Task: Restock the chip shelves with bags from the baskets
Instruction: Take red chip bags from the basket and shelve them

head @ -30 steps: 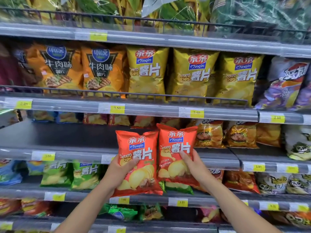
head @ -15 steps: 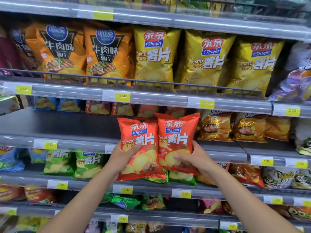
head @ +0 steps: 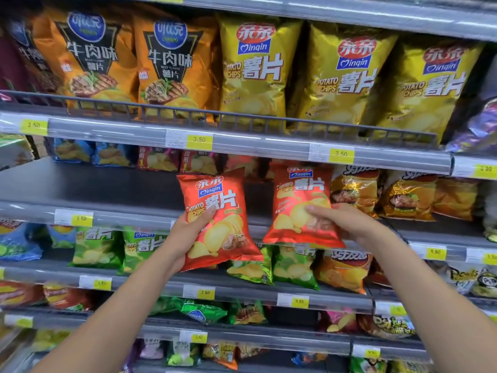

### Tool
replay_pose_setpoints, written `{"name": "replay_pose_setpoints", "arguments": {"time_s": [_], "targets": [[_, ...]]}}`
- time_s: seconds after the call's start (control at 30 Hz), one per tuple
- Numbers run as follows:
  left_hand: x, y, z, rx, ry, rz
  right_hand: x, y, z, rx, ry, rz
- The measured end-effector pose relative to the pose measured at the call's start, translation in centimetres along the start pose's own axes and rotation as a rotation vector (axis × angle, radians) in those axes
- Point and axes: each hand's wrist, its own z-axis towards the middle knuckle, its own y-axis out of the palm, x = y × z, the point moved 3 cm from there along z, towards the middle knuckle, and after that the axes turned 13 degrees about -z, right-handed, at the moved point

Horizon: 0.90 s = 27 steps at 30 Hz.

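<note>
My left hand has its fingers clamped on the left red bag, held before the grey shelf edge, and just right of it my right hand pinches the right red bag, its top reaching over that shelf beside the gold bags.

L red bag, R red bag, yellow bags — "Qinqin", "POTATO CHIPS", 薯片. Orange bags: 牛肉味. Price tags — 3.50; rt-side tag 5.90.
</note>
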Motion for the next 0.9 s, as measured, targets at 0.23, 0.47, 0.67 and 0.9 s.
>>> {"name": "replay_pose_setpoints", "arguments": {"time_s": [0.23, 0.47, 0.67, 0.9], "targets": [[0.3, -0.6, 0.4, -0.002, -0.078, -0.019, -2.5, -1.6, 3.7, 0.074, 0.079, -0.045], [0.3, -1.0, 0.6, -0.001, -0.103, -0.004, -3.4, 0.3, 7.3, -0.036, 0.141, 0.051], [0.4, -0.9, 0.5, -0.001, -0.101, 0.004, -3.7, 1.2, 9.6, 0.026, 0.085, 0.073], [0.2, -1.2, 0.8, -0.002, -0.102, 0.004, -2.2, 1.2, 14.4, 0.235, 0.065, -0.175]]}}
